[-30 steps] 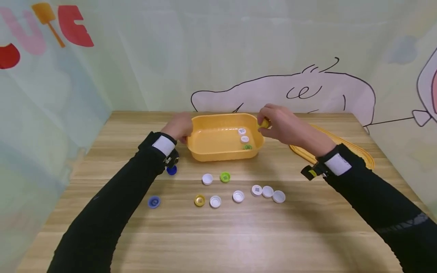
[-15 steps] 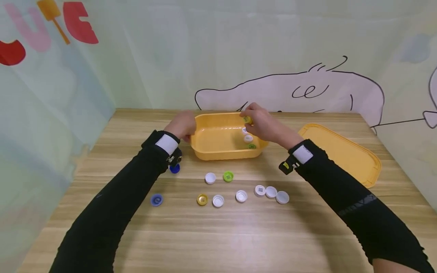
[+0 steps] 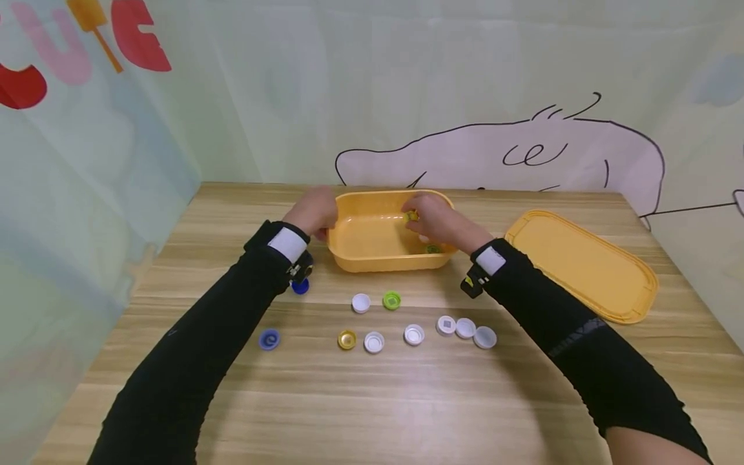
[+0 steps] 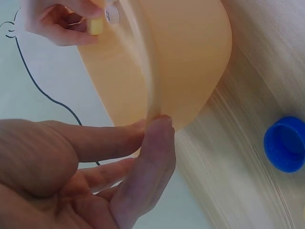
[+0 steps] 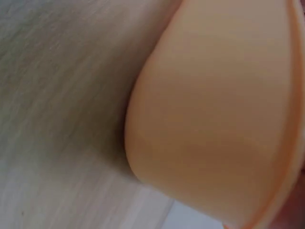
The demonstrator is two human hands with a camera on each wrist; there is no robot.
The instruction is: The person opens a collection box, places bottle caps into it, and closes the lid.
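A yellow plastic box (image 3: 369, 237) stands at the back of the wooden table. My left hand (image 3: 314, 210) pinches its left rim between thumb and fingers, plain in the left wrist view. Over the right part of the box, my right hand (image 3: 433, 219) pinches a yellow bottle cap (image 3: 412, 216) between thumb and fingertips. Inside, a green cap (image 3: 433, 248) shows beneath this hand, and a white cap (image 4: 112, 14) appears in the left wrist view. The right wrist view is mostly filled by the box's outer wall (image 5: 214, 109).
Loose caps lie in front of the box: a dark blue cap (image 3: 300, 286), a lighter blue cap (image 3: 269, 339), a gold cap (image 3: 347, 340), a green cap (image 3: 392, 300) and several white caps (image 3: 414, 334). A yellow lid (image 3: 587, 268) lies at the right.
My right hand has moved left and down from the box's right rim to over its inside, still pinching the yellow cap. My left hand keeps its grip on the rim.
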